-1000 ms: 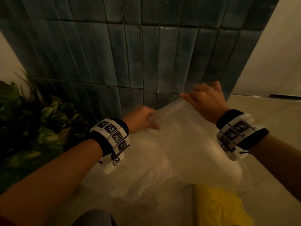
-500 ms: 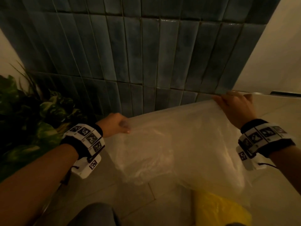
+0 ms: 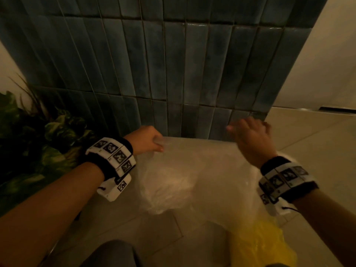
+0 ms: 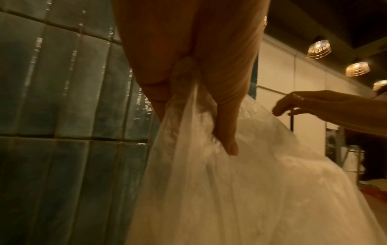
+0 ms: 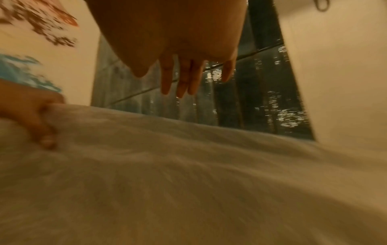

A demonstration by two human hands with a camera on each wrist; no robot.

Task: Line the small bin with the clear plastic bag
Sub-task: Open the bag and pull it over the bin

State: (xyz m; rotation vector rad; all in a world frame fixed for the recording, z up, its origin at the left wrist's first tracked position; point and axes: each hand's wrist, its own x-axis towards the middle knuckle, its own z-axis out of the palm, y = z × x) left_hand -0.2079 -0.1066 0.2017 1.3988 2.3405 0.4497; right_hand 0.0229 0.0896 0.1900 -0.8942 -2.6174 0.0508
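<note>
Early stage: your left hand (image 3: pixel 147 138) pinches one top corner of the clear plastic bag (image 3: pixel 192 170), fingers curled round a bunch of film, seen plainly in the left wrist view. Your right hand (image 3: pixel 252 137) is off the bag, fingers (image 5: pixel 167 77) straight and spread just above its upper edge. Bag hangs in the air in front of the tiled wall (image 3: pixel 173 64), mouth not opened. No small bin in any view; a yellow bag (image 3: pixel 256 245) lies on the floor below. Opening, fitting and folding over the rim all remain, I'd judge.

Pale tiled floor (image 3: pixel 154 234) bears a yellow bag (image 3: pixel 256 245) and leafy plant (image 3: pixel 38 143).
</note>
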